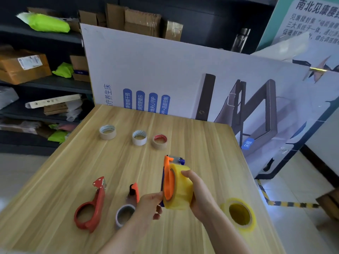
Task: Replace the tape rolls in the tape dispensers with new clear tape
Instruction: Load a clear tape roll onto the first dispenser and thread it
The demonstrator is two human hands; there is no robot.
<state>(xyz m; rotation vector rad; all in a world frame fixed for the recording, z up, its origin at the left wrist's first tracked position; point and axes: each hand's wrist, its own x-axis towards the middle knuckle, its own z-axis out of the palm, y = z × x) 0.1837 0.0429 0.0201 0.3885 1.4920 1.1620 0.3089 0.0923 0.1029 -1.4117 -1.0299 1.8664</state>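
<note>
Left hand (149, 202): thumb and forefinger pinch the lower edge of an orange plastic hand-held tape dispenser (168, 182), other fingers curled beneath.
Right hand (200, 195): fingers and thumb wrapped round a wide yellow-tinted clear tape roll (181, 187). The roll sits against the dispenser's orange side, and both are raised above the light wooden table (201, 143).
Right of the right-hand fingers, apart: second yellow-tinted clear tape roll (225, 208), flat on the table.
Just left of the left-hand fingers: thin-walled grey-white tape roll (119, 220), flat, with a small orange-and-black dispenser piece (134, 191) just beyond it.
Further left: red plastic loop-handled tape dispenser (99, 200), lying flat.
Well beyond the fingertips, in a row: beige tape roll (107, 132), white tape roll (139, 138), brown tape roll with red core (160, 142)
</note>
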